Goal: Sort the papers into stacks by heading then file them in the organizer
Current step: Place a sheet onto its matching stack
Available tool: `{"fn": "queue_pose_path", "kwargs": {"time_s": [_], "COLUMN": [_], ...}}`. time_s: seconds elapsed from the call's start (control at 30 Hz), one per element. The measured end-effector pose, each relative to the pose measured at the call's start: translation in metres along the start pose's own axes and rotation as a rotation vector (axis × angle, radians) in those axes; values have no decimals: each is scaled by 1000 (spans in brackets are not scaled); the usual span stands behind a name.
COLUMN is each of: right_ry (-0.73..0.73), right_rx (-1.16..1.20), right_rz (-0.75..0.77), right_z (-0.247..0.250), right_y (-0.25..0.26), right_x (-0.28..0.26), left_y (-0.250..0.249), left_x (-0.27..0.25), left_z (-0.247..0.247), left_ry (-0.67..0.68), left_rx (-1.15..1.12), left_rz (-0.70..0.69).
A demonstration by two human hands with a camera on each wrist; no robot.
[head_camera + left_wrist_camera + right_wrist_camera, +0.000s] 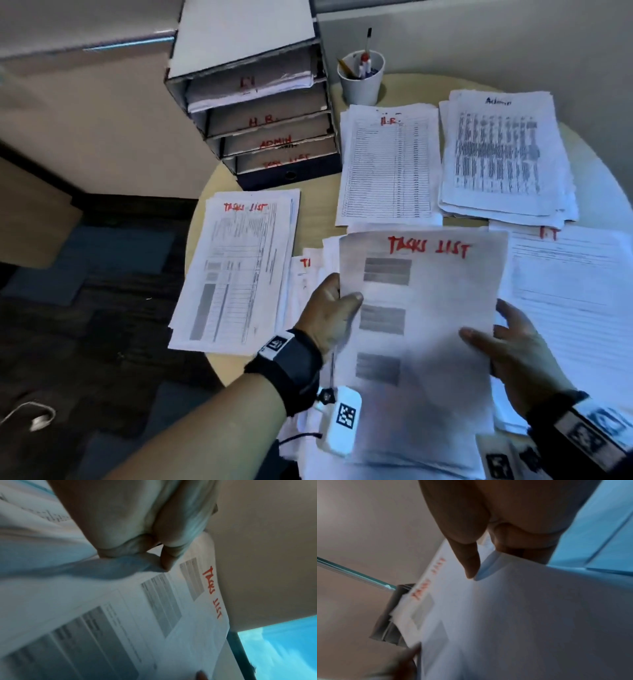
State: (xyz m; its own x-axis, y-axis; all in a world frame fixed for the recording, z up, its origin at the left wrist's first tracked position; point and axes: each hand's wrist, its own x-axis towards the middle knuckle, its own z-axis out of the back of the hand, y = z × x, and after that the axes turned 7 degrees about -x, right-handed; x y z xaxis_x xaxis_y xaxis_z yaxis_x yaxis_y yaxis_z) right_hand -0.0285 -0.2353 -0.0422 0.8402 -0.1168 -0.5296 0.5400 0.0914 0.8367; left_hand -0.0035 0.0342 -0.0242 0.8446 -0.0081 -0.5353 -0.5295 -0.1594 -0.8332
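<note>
A sheet headed "TASKS LIST" (421, 308) in red is held above the table by both hands. My left hand (342, 298) grips its left edge, thumb on top; the left wrist view shows that hand (154, 555) pinching the sheet (171, 601). My right hand (493, 329) holds the right edge, thumb on the face; in the right wrist view its fingers (522, 547) lie under the sheet (522, 615). Sorted stacks lie around: Tasks List (236, 270), H.R. (388, 164), Admin (503, 154), I.T (575, 291). The tiered organizer (257, 113) stands at the back left.
A white cup of pens (361, 80) stands right of the organizer. More loose papers (308, 274) lie under the held sheet. The round table (318, 205) ends close to the left of the Tasks List stack; carpeted floor lies beyond.
</note>
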Motion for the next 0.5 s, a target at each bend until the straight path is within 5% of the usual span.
{"fn": "queue_pose_path", "kwargs": {"time_s": [0.13,0.33,0.5], "right_ry": [-42,-18,194], "right_rx": [-258,-249,-481], "right_rz": [56,140,209], "right_z": [-14,-35,-57], "right_y": [-1,20,25], "right_x": [-5,-13,-17], "left_y": [-3,28,-12], "left_x": [-2,-28,-27], "left_z": [4,31,96], "left_ry": [35,-114,-328], "left_rx": [-115,271,41], "left_rz": [-1,80,-44]}}
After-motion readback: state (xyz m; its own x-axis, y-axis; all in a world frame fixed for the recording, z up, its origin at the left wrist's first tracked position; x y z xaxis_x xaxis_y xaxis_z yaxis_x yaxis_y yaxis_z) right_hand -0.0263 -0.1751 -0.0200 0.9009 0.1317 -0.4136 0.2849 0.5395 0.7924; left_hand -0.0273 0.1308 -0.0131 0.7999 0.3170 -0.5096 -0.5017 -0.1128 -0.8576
